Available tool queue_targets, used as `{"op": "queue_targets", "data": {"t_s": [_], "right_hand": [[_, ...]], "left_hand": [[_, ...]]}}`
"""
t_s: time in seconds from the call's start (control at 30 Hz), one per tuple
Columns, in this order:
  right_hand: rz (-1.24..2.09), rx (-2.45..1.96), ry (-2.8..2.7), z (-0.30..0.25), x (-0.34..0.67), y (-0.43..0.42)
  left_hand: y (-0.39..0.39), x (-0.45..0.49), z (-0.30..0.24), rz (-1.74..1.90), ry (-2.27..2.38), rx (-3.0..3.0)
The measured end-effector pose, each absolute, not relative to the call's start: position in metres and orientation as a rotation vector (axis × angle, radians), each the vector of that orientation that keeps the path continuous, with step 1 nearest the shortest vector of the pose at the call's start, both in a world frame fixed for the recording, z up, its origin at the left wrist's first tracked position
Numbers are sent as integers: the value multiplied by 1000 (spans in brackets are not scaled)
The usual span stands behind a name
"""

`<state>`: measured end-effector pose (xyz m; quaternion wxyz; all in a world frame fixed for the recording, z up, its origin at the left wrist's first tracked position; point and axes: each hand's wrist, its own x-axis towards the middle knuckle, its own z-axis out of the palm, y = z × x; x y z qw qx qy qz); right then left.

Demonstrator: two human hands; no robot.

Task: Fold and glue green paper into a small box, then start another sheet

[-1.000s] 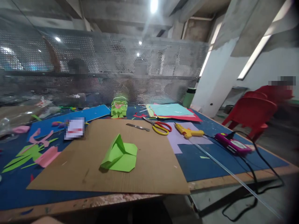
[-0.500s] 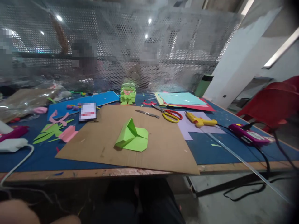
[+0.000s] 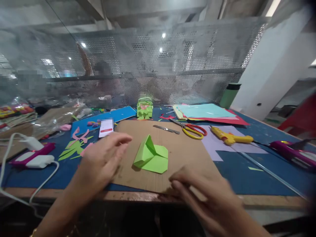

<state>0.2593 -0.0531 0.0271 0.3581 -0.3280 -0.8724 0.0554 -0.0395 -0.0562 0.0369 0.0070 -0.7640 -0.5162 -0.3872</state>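
Observation:
A folded light-green paper piece (image 3: 151, 155) lies on a brown cardboard sheet (image 3: 182, 154) in the middle of the table. My left hand (image 3: 103, 161) hovers just left of the green paper, fingers stretched out and a little apart, holding nothing. My right hand (image 3: 204, 194) is over the cardboard's near right corner, below and right of the green paper, fingers curled loosely and blurred by motion; nothing shows in it.
Scissors (image 3: 192, 130), a metal blade (image 3: 166, 129), a yellow glue gun (image 3: 229, 136) and stacked coloured paper (image 3: 204, 113) lie at the back right. A small green paper basket (image 3: 144, 109) stands at the back. Paper scraps (image 3: 74, 148), chargers and cables (image 3: 34, 159) lie left. A perforated metal screen (image 3: 153, 65) stands behind.
Both hands have come up into view from below the table edge and now reach toward the green paper. The camera has shifted to the left.

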Motion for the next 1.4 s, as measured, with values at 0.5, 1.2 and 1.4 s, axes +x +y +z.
{"op": "queue_targets", "data": {"t_s": [0.5, 1.2, 1.4], "right_hand": [[-137, -949, -2459, -8, 239, -25], [121, -881, -2659, 24, 299, 30], [403, -1161, -2386, 38, 301, 30]], "left_hand": [[-45, -20, -9, -733, -1461, -2719], [25, 27, 37, -945, -2008, -3214], [15, 27, 20, -784, -1993, -3098]]}}
